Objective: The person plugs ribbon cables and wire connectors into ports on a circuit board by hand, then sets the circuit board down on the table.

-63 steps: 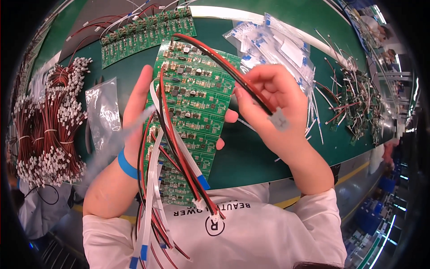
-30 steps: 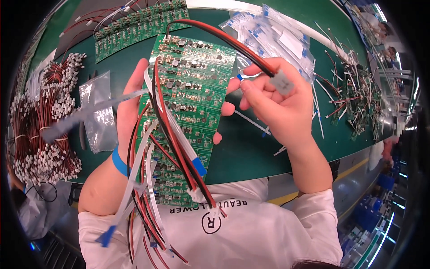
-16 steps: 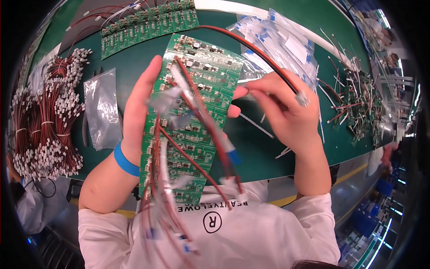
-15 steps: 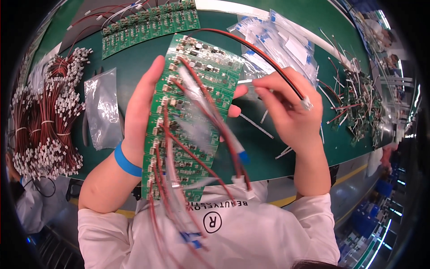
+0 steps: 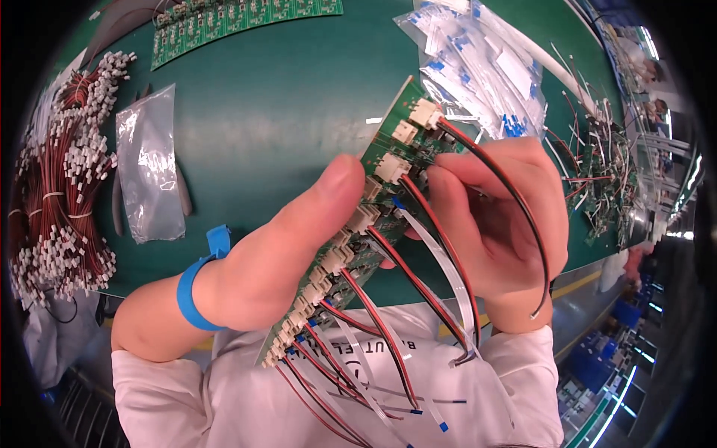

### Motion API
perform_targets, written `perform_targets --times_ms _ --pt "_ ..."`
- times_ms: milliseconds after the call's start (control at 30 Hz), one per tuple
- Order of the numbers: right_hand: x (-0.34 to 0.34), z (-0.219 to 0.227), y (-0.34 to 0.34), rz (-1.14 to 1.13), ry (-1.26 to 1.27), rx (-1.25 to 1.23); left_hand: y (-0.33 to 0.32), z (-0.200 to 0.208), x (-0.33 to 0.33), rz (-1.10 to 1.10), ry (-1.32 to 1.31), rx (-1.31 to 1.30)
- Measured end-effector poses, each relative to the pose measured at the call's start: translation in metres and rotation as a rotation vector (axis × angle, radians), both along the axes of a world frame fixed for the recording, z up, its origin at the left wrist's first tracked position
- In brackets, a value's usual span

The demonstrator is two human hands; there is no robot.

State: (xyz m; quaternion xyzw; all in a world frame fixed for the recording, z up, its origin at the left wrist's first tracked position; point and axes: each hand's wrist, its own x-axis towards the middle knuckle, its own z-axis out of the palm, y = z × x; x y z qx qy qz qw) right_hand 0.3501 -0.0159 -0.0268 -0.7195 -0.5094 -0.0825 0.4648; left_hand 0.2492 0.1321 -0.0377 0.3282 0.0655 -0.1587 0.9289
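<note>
My left hand (image 5: 276, 257) grips a long green circuit board panel (image 5: 382, 133), thumb along its near edge and fingertips partly showing behind. The panel is tilted, its row of cream connectors (image 5: 392, 169) facing up. Several red-and-black cables (image 5: 429, 280) hang from the connectors toward my chest, with white flat ribbon cables (image 5: 457, 272) with blue ends among them. At the panel's far right end, my right hand (image 5: 515, 224) has its thumb and fingers pinched together close to the board. What they hold, if anything, is hidden. One red-and-black cable passes over that hand.
Bundled red wires with white plugs (image 5: 56, 179) lie at the left, beside a clear plastic bag (image 5: 149, 168) over a dark-handled tool (image 5: 184, 193). Another panel (image 5: 246, 28) lies at the back. Bagged ribbon cables (image 5: 478, 71) and a heap of wired boards (image 5: 609, 168) are on the right.
The panel has been turned from nearly face-on to a steep slant, connectors upward. My right hand, which was pinching a white strip beside the panel, has come in against its far end.
</note>
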Motion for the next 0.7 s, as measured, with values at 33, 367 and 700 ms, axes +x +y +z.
perform_targets --times_ms 33,367,700 --pt "-0.001 0.000 -0.001 0.000 0.005 -0.007 0.000 0.000 0.001 -0.023 -0.038 0.037" --pt "0.000 -0.002 -0.001 -0.010 -0.060 0.005 -0.009 -0.003 0.005 0.050 -0.130 0.131" --pt "-0.005 -0.001 0.001 -0.049 -0.034 -0.025 -0.013 -0.004 0.003 0.051 -0.111 0.072"
